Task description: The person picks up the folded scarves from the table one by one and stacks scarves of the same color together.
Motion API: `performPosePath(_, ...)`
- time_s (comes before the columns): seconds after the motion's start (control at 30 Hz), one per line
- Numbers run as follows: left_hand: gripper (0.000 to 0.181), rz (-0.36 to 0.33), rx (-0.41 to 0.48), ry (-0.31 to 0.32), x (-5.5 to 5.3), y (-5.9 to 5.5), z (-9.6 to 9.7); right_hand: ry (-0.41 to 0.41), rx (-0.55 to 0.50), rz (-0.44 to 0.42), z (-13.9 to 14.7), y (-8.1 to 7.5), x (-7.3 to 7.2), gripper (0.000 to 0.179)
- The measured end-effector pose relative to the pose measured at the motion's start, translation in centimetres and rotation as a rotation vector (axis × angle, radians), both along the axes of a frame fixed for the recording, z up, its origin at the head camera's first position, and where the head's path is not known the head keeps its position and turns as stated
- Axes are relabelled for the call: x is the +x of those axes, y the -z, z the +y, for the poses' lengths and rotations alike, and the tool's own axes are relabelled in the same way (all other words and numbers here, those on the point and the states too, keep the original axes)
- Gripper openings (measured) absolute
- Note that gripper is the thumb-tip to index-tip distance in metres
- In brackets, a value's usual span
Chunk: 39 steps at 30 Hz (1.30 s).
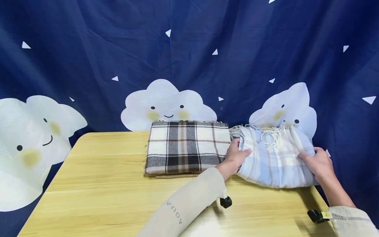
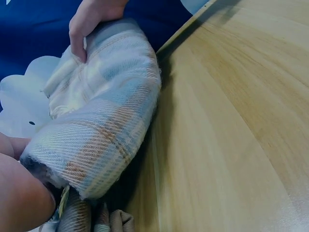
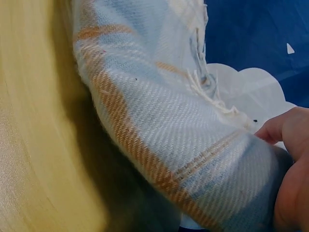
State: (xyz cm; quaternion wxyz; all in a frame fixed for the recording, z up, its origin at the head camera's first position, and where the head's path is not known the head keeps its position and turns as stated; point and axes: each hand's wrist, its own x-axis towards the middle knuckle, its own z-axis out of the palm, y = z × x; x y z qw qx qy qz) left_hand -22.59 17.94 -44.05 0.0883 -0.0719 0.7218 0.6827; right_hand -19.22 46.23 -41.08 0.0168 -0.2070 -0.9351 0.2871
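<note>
A folded light blue and white plaid scarf with fringe [image 1: 273, 161] is held between the two hands at the right of the table, its lower edge sagging. My left hand [image 1: 236, 155] grips its left end, thumb on the near face. At the opposite end my right hand [image 1: 319, 163] pinches the cloth, thumb in front. In the right wrist view the scarf [image 3: 149, 106] bows above the tabletop, with shadow under it. A folded black, white and brown plaid scarf [image 1: 186, 148] lies flat just left of my left hand.
The light wooden table [image 1: 97, 197] stretches to the left and front. Behind it hangs a dark blue curtain [image 1: 189, 59] printed with white clouds and small triangles. Black wrist devices [image 1: 226, 202] hang below both forearms.
</note>
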Motion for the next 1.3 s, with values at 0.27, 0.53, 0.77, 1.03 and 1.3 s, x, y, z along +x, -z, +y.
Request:
performPosePath(0.27, 0.063, 0.018, 0.032, 0.013, 0.0, -0.4, -0.4, 0.027, -0.014, 0.031, -0.3, -0.2, 0.0, 0.072)
performPosePath(0.53, 0.066, 0.069, -0.010, 0.038, 0.1, -1.2, -0.9, 0.061, -0.060, 0.031, -0.7, -1.0, 0.2, 0.075)
performPosePath(0.77, 0.066, 0.097, -0.057, 0.067, 0.4, -2.2, -1.3, 0.102, -0.064, 0.064, -0.7, -1.2, 0.3, 0.076)
performPosePath(1.03, 0.066, 0.115, -0.083, 0.079, 0.3, -2.8, -1.7, 0.114, -0.069, 0.090, -1.0, -1.7, 0.0, 0.077)
performPosePath(1.3, 0.065, 0.119, -0.078, 0.079, 0.0, -2.8, -2.0, 0.098, -0.066, 0.099, -1.1, -2.2, -0.1, 0.076)
